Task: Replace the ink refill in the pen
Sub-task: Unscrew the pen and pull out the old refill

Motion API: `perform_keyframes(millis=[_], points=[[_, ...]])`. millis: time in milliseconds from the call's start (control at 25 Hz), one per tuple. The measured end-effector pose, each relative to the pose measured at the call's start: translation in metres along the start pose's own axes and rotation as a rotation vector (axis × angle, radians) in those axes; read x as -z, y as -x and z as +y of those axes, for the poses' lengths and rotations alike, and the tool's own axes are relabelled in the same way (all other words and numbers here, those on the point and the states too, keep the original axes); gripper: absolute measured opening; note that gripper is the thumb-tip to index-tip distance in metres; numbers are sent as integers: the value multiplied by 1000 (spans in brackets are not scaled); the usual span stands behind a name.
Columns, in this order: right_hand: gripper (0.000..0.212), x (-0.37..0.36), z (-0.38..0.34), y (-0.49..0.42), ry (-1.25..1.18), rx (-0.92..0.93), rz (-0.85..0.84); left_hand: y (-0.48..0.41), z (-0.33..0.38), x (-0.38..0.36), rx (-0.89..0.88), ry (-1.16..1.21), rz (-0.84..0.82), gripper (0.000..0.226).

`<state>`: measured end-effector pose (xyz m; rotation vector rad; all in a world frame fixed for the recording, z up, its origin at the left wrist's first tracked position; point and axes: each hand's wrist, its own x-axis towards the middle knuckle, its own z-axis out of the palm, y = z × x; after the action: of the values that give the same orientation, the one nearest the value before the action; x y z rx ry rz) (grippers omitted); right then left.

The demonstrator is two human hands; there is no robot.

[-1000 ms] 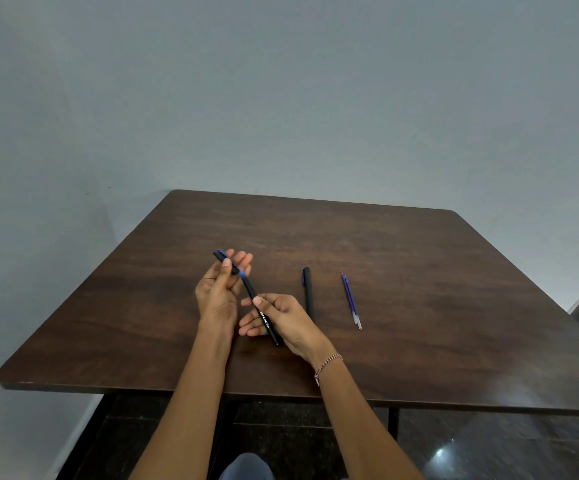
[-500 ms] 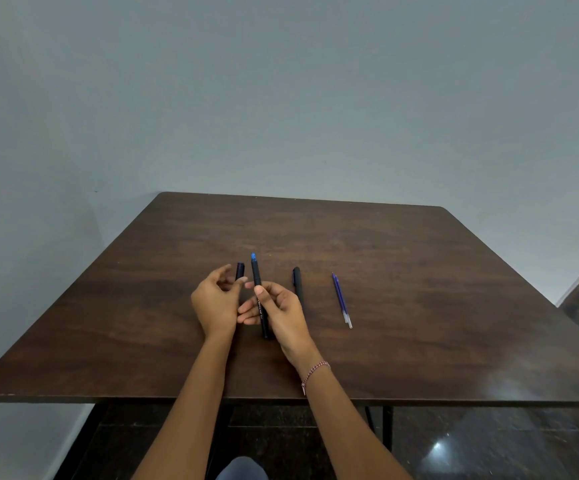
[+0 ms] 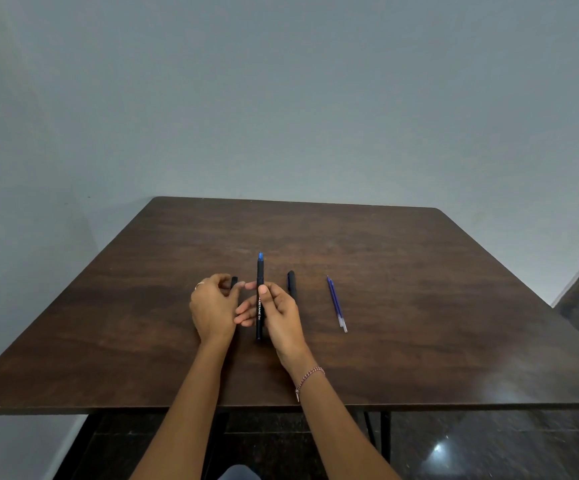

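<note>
Your right hand [image 3: 281, 317] grips the pen [image 3: 260, 282] between thumb and curled fingers, blue end pointing away, probably so the old refill can slide out. Your left hand [image 3: 212, 306] pinches a small black piece [image 3: 234, 281], perhaps the unscrewed tip. The spare refill [image 3: 336, 303] waits on the table [image 3: 419, 271], right of the black cap [image 3: 292, 284].

Bare indoor room, home or office not discernible: a dark wood-grain surface [image 3: 402, 271] with rounded far corners stands close to plain grey-blue walls [image 3: 281, 98] meeting at the left, on black metal legs [image 3: 385, 433] over a glossy dark stone floor [image 3: 489, 445].
</note>
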<state>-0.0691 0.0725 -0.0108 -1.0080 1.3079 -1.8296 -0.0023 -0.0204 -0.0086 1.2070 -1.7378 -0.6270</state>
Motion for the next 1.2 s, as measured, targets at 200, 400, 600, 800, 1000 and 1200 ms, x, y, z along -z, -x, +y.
perform_keyframes(millis=[200,400,600,800,1000,1200], points=[[29,3,3,-4,1,-49,-50,-2,1,7,-25,625,-134,22],[28,3,5,-5,0,-86,-125,-5,7,14,260,1222,-616,33],[26,4,6,-7,18,-103,-147,-6,5,13,266,1160,-667,27],[26,5,7,-7,19,-120,-150,-8,3,12,310,1151,-585,20],[25,4,4,-6,48,-120,-139,-9,-2,10,304,1126,-532,16],[22,1,1,-4,119,-140,-124,-12,-6,9,270,1075,-484,15]])
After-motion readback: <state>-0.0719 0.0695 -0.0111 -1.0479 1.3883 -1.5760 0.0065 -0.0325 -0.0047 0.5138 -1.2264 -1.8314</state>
